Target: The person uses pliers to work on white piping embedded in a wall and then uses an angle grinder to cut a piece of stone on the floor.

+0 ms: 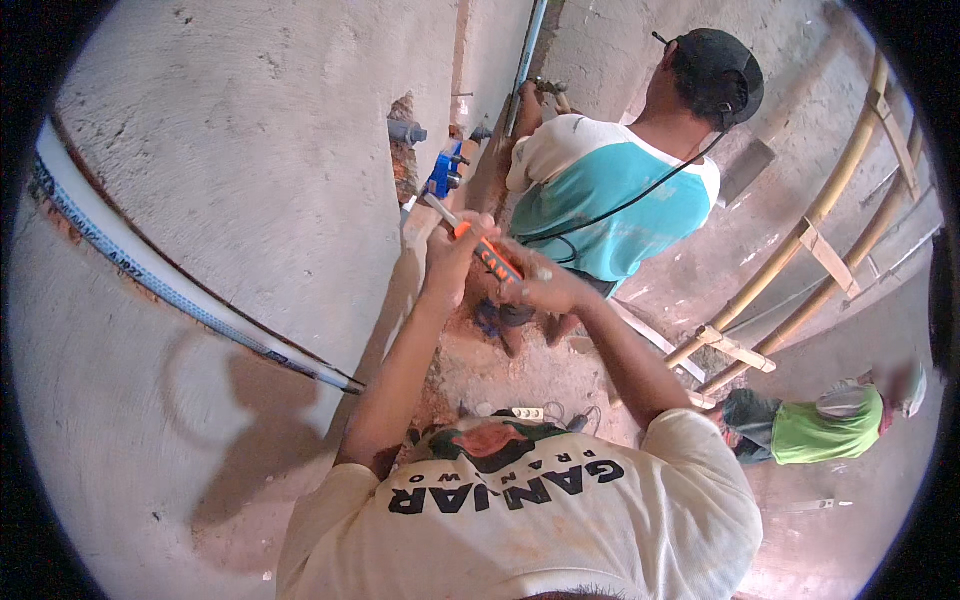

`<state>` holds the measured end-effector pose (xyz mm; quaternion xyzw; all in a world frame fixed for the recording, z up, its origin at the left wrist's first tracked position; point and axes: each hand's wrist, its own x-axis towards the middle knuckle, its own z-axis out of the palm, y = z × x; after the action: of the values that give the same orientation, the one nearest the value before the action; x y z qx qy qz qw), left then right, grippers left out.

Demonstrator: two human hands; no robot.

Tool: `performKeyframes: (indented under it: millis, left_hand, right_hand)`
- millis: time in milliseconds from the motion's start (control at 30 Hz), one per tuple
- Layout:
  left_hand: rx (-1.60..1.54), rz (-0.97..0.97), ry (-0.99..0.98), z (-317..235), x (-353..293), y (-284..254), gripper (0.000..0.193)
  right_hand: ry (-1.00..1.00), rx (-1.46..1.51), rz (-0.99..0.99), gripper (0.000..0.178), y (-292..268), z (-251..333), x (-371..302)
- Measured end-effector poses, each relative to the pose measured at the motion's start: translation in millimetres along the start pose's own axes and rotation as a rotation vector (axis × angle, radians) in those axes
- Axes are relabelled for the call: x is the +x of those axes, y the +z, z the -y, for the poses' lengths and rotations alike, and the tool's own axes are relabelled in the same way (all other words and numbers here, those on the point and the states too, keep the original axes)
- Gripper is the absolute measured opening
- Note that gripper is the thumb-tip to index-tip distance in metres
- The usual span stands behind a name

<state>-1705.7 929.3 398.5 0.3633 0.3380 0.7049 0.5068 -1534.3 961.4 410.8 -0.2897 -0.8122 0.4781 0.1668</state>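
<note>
In front of me I hold a hand tool with an orange-and-dark handle (492, 257) and a flat silver blade (440, 211) pointing up and left, towards the wall. My left hand (450, 265) is closed about the handle's blade end. Around its rear end, my right hand (548, 286) is closed too, slightly blurred. Just beyond the blade tip is a blue fitting (441, 174) with dark round parts, at the wall's edge. A grey pipe stub (406, 131) sticks out of a broken hole in the plaster above it.
A co-worker in a white-and-teal shirt (610, 195) stands close ahead, holding a hammer-like tool by a blue pipe. At the left, a white-blue pipe (200, 290) lies in a wall channel. A bamboo ladder (800, 235) and a person in green (828, 430) are at right; a power strip (528, 413) lies below.
</note>
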Motion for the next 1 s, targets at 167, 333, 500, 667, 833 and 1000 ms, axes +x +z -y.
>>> performKeyframes:
  millis: [167, 333, 500, 667, 833, 1000]
  left_hand:
    - [0.256, -0.02, -0.159, 62.1, -32.8, -20.2, 0.034]
    - [0.094, 0.083, -0.663, 126.8, -83.6, -62.2, 0.036]
    - [0.266, 0.154, -0.855, 177.4, -156.1, -135.2, 0.035]
    - [0.529, 0.186, -0.983, 216.9, -225.5, -220.6, 0.033]
    - [0.72, 0.159, -1.052, 224.0, -272.8, -284.2, 0.032]
    - [0.817, 0.233, -1.08, 233.3, -278.8, -298.7, 0.031]
  right_hand:
    - [0.27, 0.243, 0.005, 0.074, 50.8, -35.2, -39.9]
    - [0.461, 0.271, 0.038, 0.067, 119.8, -162.6, -96.4]
    - [0.896, 0.383, -0.01, 0.045, 149.8, -179.6, -138.7]
    - [1.241, 0.202, 0.043, 0.034, 171.1, -242.4, -191.1]
    - [1.294, 0.035, 0.176, 0.035, 178.1, -274.8, -221.0]
    - [1.151, -0.223, 0.385, 0.04, 195.8, -347.2, -270.8]
